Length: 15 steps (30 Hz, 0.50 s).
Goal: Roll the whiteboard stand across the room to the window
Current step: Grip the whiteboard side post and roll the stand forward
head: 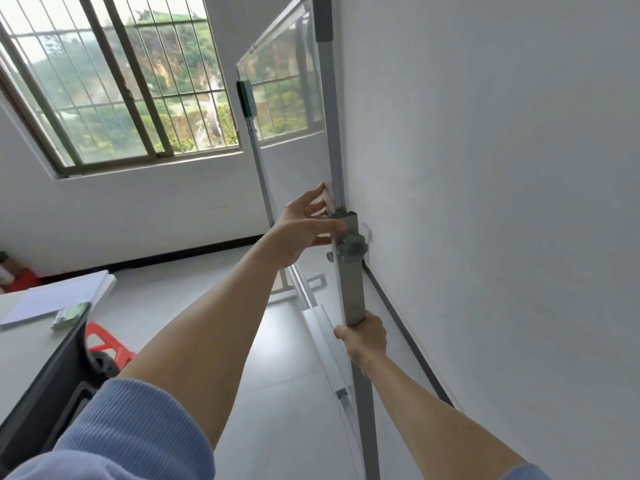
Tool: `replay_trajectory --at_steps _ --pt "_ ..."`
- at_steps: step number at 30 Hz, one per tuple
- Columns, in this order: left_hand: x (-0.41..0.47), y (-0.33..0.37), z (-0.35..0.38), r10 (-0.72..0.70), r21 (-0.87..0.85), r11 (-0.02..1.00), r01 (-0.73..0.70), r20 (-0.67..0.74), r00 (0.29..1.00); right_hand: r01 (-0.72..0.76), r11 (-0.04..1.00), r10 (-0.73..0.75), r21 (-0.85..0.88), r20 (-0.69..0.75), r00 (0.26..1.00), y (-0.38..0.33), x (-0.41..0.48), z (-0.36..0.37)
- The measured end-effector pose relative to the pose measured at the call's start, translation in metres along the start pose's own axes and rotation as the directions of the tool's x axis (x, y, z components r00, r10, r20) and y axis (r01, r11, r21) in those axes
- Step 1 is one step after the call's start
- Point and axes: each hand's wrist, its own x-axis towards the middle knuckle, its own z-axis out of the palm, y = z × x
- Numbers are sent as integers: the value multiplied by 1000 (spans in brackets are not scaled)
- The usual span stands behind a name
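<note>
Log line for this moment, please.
stage: gripping stand | left hand: open at whiteboard edge | right hand: shut on upright post | window: ahead

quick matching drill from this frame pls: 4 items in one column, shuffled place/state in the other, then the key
1. right hand
2. left hand
3. eraser
4. stool

A. red, on the floor beside the desk
B. green, on the board's far edge
C. closed around the post's lower part
D. fingers spread at the board's bottom edge, by the knob

Pairs: 1-C, 2-D, 3-B, 4-A
</note>
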Motion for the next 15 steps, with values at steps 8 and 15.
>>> replay_trajectory --at_steps 8,15 --pt "126 0 -81 -22 -19 1000 22 -17 1000 5 1000 -4 -15 41 999 -49 128 70" --pt "230 -3 -143 -3 6 1000 3 -32 999 3 1000 -2 -20 32 999 -86 230 126"
